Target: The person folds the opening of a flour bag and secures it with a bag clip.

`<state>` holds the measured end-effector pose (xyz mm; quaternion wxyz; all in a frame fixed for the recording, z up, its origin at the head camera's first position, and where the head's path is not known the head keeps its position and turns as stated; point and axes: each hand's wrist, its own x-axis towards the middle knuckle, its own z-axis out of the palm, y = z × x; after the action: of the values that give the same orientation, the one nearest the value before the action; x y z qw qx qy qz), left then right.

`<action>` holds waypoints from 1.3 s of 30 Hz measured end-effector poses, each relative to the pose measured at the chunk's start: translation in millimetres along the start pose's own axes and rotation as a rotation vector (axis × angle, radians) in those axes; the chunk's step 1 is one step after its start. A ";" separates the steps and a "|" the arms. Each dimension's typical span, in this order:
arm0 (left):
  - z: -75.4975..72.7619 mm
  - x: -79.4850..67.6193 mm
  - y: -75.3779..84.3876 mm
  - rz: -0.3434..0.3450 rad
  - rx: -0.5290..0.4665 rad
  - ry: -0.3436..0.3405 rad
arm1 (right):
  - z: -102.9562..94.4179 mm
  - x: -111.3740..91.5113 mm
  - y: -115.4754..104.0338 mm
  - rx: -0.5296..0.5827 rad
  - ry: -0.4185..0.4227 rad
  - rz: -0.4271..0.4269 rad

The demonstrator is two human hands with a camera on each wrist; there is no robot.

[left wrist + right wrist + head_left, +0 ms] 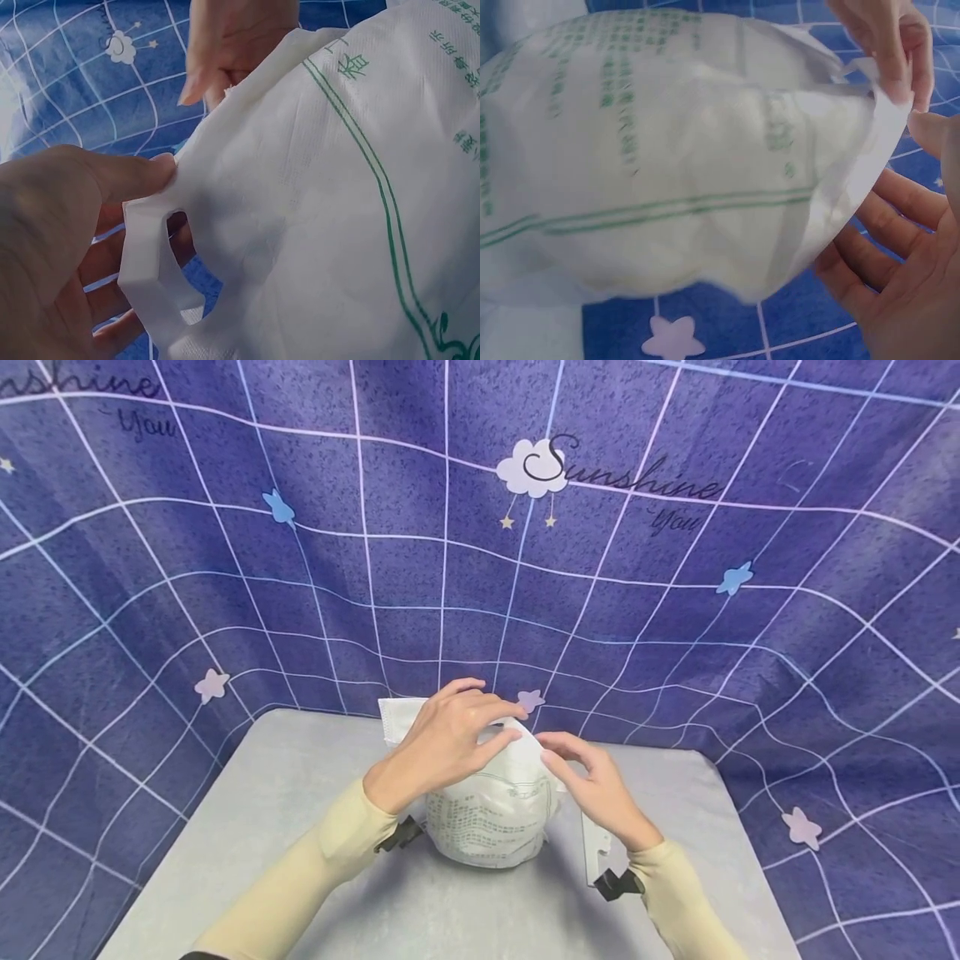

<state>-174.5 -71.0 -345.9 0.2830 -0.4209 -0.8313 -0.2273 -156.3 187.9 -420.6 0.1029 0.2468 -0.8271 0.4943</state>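
A stuffed white fabric bag with green print stands on the table between both hands. Its upper part is gathered to a peak. My left hand reaches over the bag's top and pinches its edge between thumb and fingers. In the left wrist view, a cut-out handle hole shows right beside that thumb. On the other side, my right hand holds the slanting top edge, its thumb in front and its other fingers spread behind, partly hidden by the fabric. The bag's contents are hidden.
A white strip with a stitched edge sticks out behind my left hand. Below my right wrist lies a flat white piece with cut-outs. The grey table ends at a blue gridded curtain at the back and sides.
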 end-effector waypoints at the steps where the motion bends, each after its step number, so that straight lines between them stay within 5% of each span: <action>1: -0.4 -0.2 -0.5 0.002 0.001 -0.004 | 1.1 1.0 -1.5 0.004 0.006 -0.003; 39: -11.6 2.6 1.5 0.045 0.034 -0.041 | 10.7 32.3 -25.4 -0.006 0.078 -0.193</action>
<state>-171.3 -75.8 -335.4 0.2781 -0.4391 -0.8311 -0.1979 -170.3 158.8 -393.0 0.1828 0.3057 -0.7965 0.4886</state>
